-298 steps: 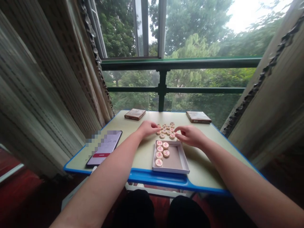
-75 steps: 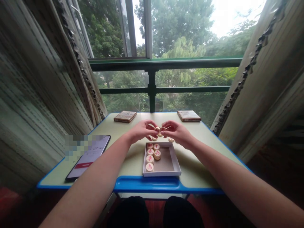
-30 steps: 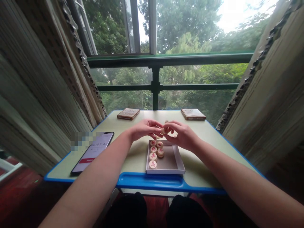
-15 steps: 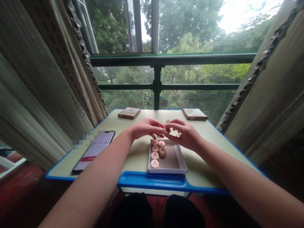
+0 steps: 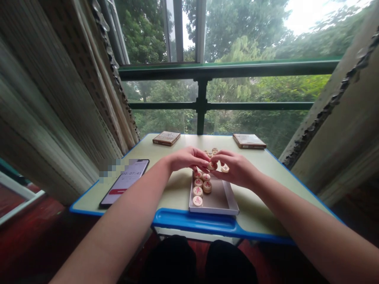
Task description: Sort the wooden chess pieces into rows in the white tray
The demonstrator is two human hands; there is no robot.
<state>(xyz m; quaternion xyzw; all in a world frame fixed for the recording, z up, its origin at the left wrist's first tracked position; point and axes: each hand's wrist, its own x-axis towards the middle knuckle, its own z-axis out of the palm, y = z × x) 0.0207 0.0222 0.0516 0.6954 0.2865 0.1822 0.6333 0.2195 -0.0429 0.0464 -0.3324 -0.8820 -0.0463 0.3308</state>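
Note:
A round Chinese chess piece (image 5: 212, 166) with a red character is pinched between my two hands, above the far edge of a shallow box (image 5: 220, 199). My left hand (image 5: 189, 159) grips it from the left with bent fingers, and my right hand (image 5: 235, 167) from the right with thumb and fingertips. Inside the box, several red-marked pieces (image 5: 197, 191) lie face up along the left side, some stacked. Beyond my hands are more pieces (image 5: 214, 151), partly hidden by my fingers. One loose piece (image 5: 225, 168) shows beside my right palm.
Left on the blue-edged table (image 5: 168, 189) lies a phone (image 5: 127, 183) showing a running timer. Two flat boxes (image 5: 166, 138) (image 5: 249, 141) rest near the far edge. A blue trough (image 5: 195, 221) runs along the front. Curtains hang on both sides of the window.
The whole view has shifted, so the table sits further right in the picture. Both hands still hold a piece, now with its red-marked face turned more upward. The phone timer has advanced.

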